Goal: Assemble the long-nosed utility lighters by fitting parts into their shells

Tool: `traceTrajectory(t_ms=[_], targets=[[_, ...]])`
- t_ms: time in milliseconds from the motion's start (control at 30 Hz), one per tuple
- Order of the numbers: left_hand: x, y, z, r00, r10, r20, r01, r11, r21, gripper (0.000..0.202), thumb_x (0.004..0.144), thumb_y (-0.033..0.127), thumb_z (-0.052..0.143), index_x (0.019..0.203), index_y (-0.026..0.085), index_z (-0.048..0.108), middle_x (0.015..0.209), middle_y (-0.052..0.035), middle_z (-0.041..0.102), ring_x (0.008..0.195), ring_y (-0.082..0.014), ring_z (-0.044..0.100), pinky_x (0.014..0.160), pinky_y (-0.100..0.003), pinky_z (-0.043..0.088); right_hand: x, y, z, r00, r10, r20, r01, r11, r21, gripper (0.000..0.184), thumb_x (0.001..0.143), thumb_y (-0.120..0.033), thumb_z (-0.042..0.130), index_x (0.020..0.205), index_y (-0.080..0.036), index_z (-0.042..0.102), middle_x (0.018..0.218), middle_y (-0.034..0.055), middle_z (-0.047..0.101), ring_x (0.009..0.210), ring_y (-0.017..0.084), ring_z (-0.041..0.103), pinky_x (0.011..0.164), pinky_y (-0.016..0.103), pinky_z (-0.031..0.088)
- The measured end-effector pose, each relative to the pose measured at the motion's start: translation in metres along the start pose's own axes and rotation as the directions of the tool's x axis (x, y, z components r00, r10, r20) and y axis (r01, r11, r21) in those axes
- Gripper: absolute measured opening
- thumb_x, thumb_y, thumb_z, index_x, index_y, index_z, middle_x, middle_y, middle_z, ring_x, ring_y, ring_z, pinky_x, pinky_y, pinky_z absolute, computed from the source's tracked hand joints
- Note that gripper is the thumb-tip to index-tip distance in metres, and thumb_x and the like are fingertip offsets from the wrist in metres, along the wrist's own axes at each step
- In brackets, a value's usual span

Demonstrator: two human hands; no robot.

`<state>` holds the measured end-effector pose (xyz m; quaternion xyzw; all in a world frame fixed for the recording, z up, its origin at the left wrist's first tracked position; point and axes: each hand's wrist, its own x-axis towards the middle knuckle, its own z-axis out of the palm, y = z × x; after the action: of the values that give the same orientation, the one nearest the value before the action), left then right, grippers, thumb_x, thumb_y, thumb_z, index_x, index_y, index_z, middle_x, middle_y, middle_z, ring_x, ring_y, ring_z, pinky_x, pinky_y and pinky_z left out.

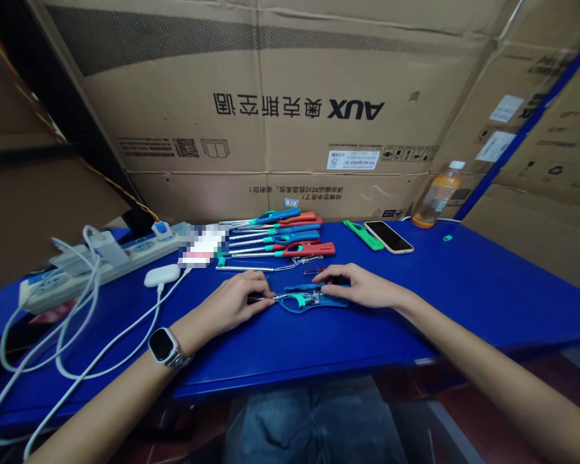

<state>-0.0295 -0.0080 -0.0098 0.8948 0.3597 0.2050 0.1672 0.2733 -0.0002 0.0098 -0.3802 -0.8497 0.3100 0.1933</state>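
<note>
A long-necked gas lighter point(337, 302) with a blue handle lies opened up on the blue table point(396, 309) before me, its teal trigger point(297, 301) and inner parts exposed. My left hand point(241, 295) pinches its metal barrel, which the fingers partly cover. At the handle end, my right hand point(360, 284) grips the blue casing between thumb and fingers. A second blue casing piece point(302, 287) runs along the upper side. Just behind lie a bare metal tube point(246, 268) with thin wires and a small reddish-clear tool point(313, 271), partly hidden by my right fingers.
Several blue and red lighters point(309, 249) lie stacked behind my hands. A green casing piece point(365, 236), a phone point(389, 236) and a drink bottle point(437, 200) sit back right. At left are a power strip point(140, 248), white cables point(96, 374) and a white case point(162, 276). Cardboard point(290, 142) walls the back.
</note>
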Motion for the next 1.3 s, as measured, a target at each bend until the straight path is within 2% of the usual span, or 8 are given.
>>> traceTrajectory(t_ms=[233, 367, 567, 800, 900, 1100, 1200, 1300], targets=[[-0.003, 0.016, -0.002, 0.992, 0.125, -0.013, -0.119, 0.969, 0.218, 0.021, 0.098, 0.031, 0.05, 0.105, 0.021, 0.066, 0.102, -0.0064, 0.063, 0.097, -0.0215, 0.059, 0.086, -0.035, 0.047, 0.0, 0.005, 0.018, 0.967, -0.102, -0.234, 0.058, 0.98, -0.191, 0.021, 0.096, -0.028, 0.053, 0.105, -0.019, 0.069, 0.104, 0.0074, 0.071, 0.095, 0.021, 0.066, 0.086, 0.034, 0.05], [0.002, 0.027, 0.007, 0.979, 0.202, -0.039, -0.182, 0.939, 0.292, 0.032, 0.099, 0.034, 0.049, 0.127, 0.021, 0.058, 0.115, -0.009, 0.061, 0.106, -0.0233, 0.056, 0.093, -0.04, 0.046, -0.001, 0.003, 0.026, 0.958, -0.124, -0.257, 0.033, 0.943, -0.332, 0.022, 0.098, -0.024, 0.047, 0.112, -0.018, 0.062, 0.103, 0.0096, 0.069, 0.095, 0.022, 0.065, 0.084, 0.035, 0.05], [0.015, 0.032, 0.017, 0.974, 0.222, -0.05, -0.208, 0.958, 0.199, 0.023, 0.101, 0.028, 0.047, 0.109, 0.02, 0.067, 0.102, -0.0065, 0.063, 0.093, -0.0189, 0.058, 0.084, -0.034, 0.049, 0.002, 0.001, 0.032, 0.937, -0.138, -0.322, -0.047, 0.861, -0.507, 0.03, 0.101, -0.022, 0.035, 0.125, -0.017, 0.053, 0.097, 0.0097, 0.07, 0.078, 0.023, 0.064, 0.074, 0.035, 0.045], [0.015, 0.028, 0.022, 0.978, 0.188, -0.086, -0.174, 0.973, 0.149, 0.023, 0.101, 0.027, 0.046, 0.096, 0.019, 0.068, 0.098, -0.0064, 0.063, 0.089, -0.0187, 0.058, 0.08, -0.033, 0.05, 0.001, -0.006, 0.027, 0.947, -0.164, -0.275, -0.027, 0.816, -0.577, 0.037, 0.102, -0.026, 0.037, 0.137, -0.022, 0.049, 0.113, 0.0114, 0.064, 0.092, 0.023, 0.062, 0.079, 0.036, 0.043], [0.013, 0.03, 0.021, 0.98, 0.188, -0.067, -0.173, 0.968, 0.181, 0.024, 0.101, 0.03, 0.047, 0.102, 0.02, 0.069, 0.102, -0.0074, 0.062, 0.093, -0.02, 0.057, 0.081, -0.034, 0.051, -0.002, -0.014, 0.024, 0.966, -0.115, -0.231, -0.038, 0.821, -0.569, 0.042, 0.1, -0.029, 0.041, 0.142, -0.022, 0.043, 0.118, 0.0118, 0.06, 0.094, 0.024, 0.063, 0.079, 0.036, 0.045], [0.01, 0.033, 0.017, 0.984, 0.178, -0.032, -0.17, 0.97, 0.172, 0.024, 0.099, 0.037, 0.051, 0.105, 0.021, 0.068, 0.105, -0.0072, 0.062, 0.097, -0.021, 0.057, 0.088, -0.036, 0.05, -0.003, -0.022, 0.014, 0.985, -0.047, -0.165, -0.031, 0.898, -0.439, 0.052, 0.096, -0.053, 0.047, 0.139, -0.025, 0.038, 0.136, 0.0115, 0.054, 0.102, 0.028, 0.065, 0.079, 0.037, 0.049], [0.01, 0.031, 0.017, 0.983, 0.181, -0.025, -0.173, 0.967, 0.186, 0.024, 0.098, 0.037, 0.051, 0.107, 0.021, 0.067, 0.106, -0.0075, 0.062, 0.097, -0.0214, 0.057, 0.086, -0.036, 0.05, -0.001, -0.022, 0.011, 0.986, -0.012, -0.164, -0.053, 0.919, -0.39, 0.048, 0.098, -0.051, 0.044, 0.136, -0.024, 0.039, 0.133, 0.0121, 0.058, 0.1, 0.028, 0.066, 0.079, 0.038, 0.048], [0.01, 0.03, 0.017, 0.98, 0.198, -0.019, -0.189, 0.955, 0.23, 0.026, 0.1, 0.037, 0.049, 0.107, 0.021, 0.067, 0.105, -0.0079, 0.062, 0.096, -0.0216, 0.056, 0.085, -0.036, 0.05, 0.0, -0.019, 0.011, 0.984, -0.034, -0.174, -0.03, 0.936, -0.351, 0.041, 0.094, -0.05, 0.052, 0.125, -0.022, 0.05, 0.122, 0.0107, 0.063, 0.096, 0.026, 0.065, 0.079, 0.036, 0.047]])
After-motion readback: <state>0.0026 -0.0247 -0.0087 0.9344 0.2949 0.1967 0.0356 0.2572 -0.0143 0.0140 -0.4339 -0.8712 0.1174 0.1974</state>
